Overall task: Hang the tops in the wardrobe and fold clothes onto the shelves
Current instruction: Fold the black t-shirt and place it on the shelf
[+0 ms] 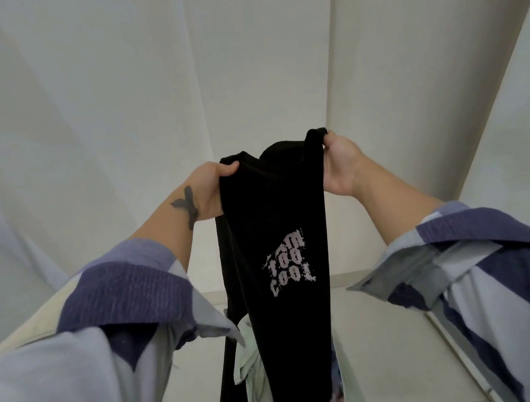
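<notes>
A black top (274,219) with pale lettering on its front hangs lengthwise in front of me, folded narrow. My left hand (208,189) pinches its upper left corner and my right hand (341,164) pinches its upper right corner, both at about chest height. The lower end of the garment drops out of view at the bottom edge. No wardrobe rail, hanger or shelf shows in this view.
White walls or panels (247,60) fill the background, with a corner edge (326,71) to the right of centre. A pale tiled floor (376,334) lies below. A light green garment (253,368) shows beneath the black top.
</notes>
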Available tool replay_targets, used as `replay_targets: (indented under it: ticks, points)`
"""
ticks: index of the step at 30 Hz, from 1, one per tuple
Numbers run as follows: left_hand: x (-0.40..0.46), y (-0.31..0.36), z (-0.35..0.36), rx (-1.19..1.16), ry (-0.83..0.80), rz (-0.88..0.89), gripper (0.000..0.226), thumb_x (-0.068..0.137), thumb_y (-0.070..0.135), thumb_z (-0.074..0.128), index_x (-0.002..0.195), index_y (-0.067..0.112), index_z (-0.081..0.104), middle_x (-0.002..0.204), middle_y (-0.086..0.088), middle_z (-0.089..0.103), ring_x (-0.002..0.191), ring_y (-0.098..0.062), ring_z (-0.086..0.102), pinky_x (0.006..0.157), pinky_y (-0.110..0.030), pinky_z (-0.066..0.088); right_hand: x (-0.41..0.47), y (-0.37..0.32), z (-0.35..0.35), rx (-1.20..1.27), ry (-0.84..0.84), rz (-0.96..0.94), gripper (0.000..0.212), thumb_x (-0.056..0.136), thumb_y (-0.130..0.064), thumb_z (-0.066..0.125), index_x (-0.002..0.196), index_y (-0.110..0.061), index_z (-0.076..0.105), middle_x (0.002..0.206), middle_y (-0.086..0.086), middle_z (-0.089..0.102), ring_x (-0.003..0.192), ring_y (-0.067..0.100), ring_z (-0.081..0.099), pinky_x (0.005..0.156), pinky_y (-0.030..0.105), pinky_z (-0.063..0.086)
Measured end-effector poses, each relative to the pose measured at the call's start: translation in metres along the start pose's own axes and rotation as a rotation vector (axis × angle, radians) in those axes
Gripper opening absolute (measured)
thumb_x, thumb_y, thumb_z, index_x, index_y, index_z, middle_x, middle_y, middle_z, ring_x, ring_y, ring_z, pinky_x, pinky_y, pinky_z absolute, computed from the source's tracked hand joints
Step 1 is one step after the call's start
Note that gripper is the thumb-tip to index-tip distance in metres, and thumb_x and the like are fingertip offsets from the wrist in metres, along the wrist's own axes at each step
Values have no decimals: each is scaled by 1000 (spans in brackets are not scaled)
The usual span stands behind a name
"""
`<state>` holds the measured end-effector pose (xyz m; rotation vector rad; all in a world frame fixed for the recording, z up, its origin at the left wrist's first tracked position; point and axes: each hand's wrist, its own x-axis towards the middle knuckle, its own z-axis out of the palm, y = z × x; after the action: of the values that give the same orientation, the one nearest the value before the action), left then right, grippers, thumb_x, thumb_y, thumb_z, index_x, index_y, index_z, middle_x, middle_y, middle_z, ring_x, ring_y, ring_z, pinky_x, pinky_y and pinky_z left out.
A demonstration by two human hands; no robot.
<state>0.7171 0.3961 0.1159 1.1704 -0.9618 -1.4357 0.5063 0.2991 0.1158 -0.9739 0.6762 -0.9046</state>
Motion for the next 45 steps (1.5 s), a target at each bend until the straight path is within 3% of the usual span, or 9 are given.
replay_targets:
  ticks: [4, 7, 10, 13, 20, 25, 34, 40, 45]
  points:
    - [5, 27, 6, -39, 11, 101, 23, 97, 18, 40, 97, 8, 62, 86, -5, 71, 74, -21, 72, 64, -31, 58, -5, -22, 8, 125, -39, -62, 59, 98, -45, 33, 135, -1, 50, 85, 6, 69, 114, 27, 57, 105, 44, 42]
    - [-2, 32, 11, -56, -20, 132, 23, 96, 17, 39, 97, 9, 60, 88, -5, 69, 75, -21, 71, 65, -31, 58, -25, -26, 15, 111, -67, -107, 55, 100, -39, 30, 122, 3, 59, 71, 7, 71, 93, 27, 67, 99, 43, 48]
    - [-14, 16, 13, -27, -45, 96, 25, 95, 18, 39, 93, 9, 62, 83, -5, 70, 72, -20, 71, 64, -30, 57, -43, -7, 13, 70, -25, -101, 58, 99, -37, 30, 95, 3, 72, 92, 16, 72, 97, 33, 68, 93, 47, 52]
    - [-26, -21, 9, -11, -54, -1, 27, 94, 19, 38, 91, 8, 63, 83, -5, 70, 73, -21, 70, 65, -30, 58, -60, 33, -1, 59, 21, -8, 62, 100, -44, 25, 124, 3, 59, 130, 21, 57, 116, 35, 59, 92, 48, 51]
    - [-81, -172, -8, -61, -54, -300, 30, 89, 24, 43, 103, 12, 67, 102, -6, 69, 97, -27, 64, 95, -41, 46, -129, 177, -44, -19, 106, 265, 55, 98, -45, 27, 131, -11, 55, 126, 15, 63, 115, 32, 60, 92, 42, 49]
    - [-152, -269, 1, -122, -20, -462, 30, 87, 22, 47, 105, 8, 66, 99, -10, 71, 95, -30, 66, 86, -41, 50, -212, 269, -69, -26, 176, 463, 53, 99, -46, 29, 123, -14, 63, 120, 12, 67, 112, 30, 62, 95, 42, 47]
    - [-244, -392, 21, -190, 163, -635, 39, 86, 24, 52, 120, 6, 60, 109, -15, 68, 96, -33, 66, 74, -39, 54, -322, 361, -90, 46, 272, 592, 60, 103, -33, 30, 57, -23, 67, 68, 2, 70, 66, 19, 68, 64, 34, 48]
    - [-226, -410, 21, -227, 328, -567, 32, 93, 24, 55, 121, 9, 53, 111, -15, 65, 98, -34, 63, 77, -45, 54, -303, 380, -103, 3, 430, 538, 39, 100, -35, 34, 98, -13, 66, 99, 11, 72, 97, 29, 66, 78, 40, 53]
    - [-151, -424, -8, -141, 421, -349, 20, 95, 26, 54, 109, 14, 62, 102, -9, 70, 94, -26, 67, 76, -38, 55, -226, 396, -125, -40, 504, 444, 29, 98, -26, 41, 111, -10, 60, 112, 14, 66, 95, 28, 64, 81, 37, 54]
